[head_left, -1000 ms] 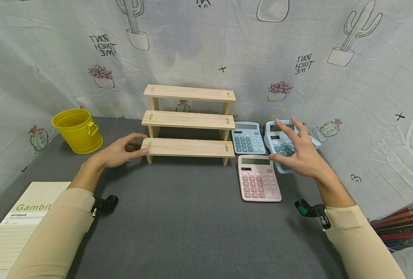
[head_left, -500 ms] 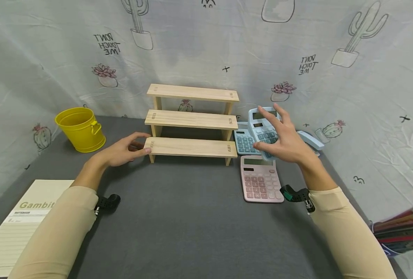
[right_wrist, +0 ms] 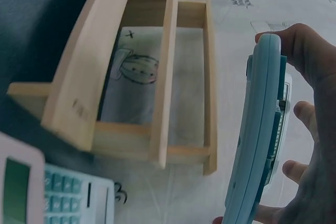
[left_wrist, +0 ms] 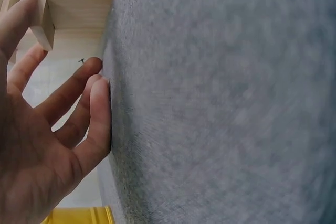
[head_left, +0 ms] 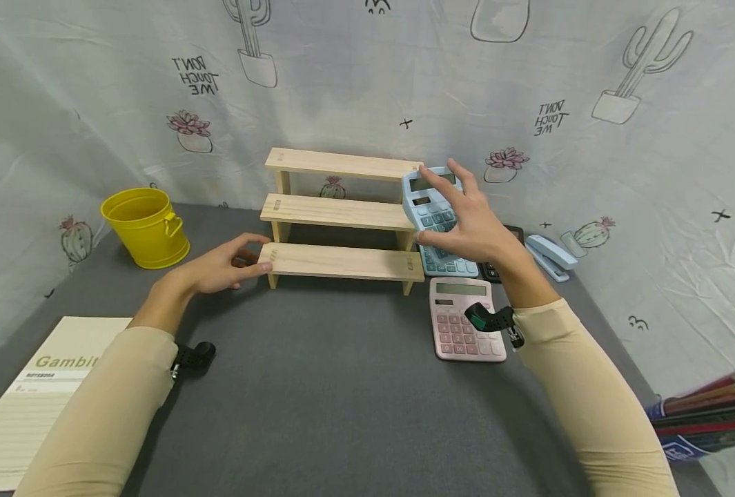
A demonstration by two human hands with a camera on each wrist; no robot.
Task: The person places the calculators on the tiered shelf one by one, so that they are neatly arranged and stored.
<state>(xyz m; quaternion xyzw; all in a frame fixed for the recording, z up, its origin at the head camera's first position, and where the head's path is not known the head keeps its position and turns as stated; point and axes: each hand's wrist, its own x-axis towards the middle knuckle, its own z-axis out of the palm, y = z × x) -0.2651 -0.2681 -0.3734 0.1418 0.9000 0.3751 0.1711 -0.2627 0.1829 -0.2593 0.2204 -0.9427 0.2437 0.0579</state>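
My right hand (head_left: 474, 222) holds a light blue calculator (head_left: 432, 212) raised off the table, tilted, near the right end of a three-step wooden shelf (head_left: 342, 259). In the right wrist view the calculator (right_wrist: 253, 129) is seen edge-on, apart from the shelf. My left hand (head_left: 221, 268) pinches the left end of the lowest board; the left wrist view shows the thumb and a finger on either side of the board (left_wrist: 42, 22). Beneath the raised calculator lies another blue calculator (head_left: 463, 268), partly covered. A pink calculator (head_left: 460, 331) lies in front of it.
A black calculator (head_left: 490, 273) is mostly hidden behind my right forearm. Beside it lies a light blue stapler (head_left: 550, 255). A yellow bucket (head_left: 146, 235) stands back left, a notebook (head_left: 25, 414) front left. Pencils (head_left: 715, 407) in a holder are at the right edge. Patterned cloth hangs behind.
My right hand has lifted the blue calculator from the right side and carried it up and left toward the shelf. The stapler and black calculator have come into view. My left hand stays put.
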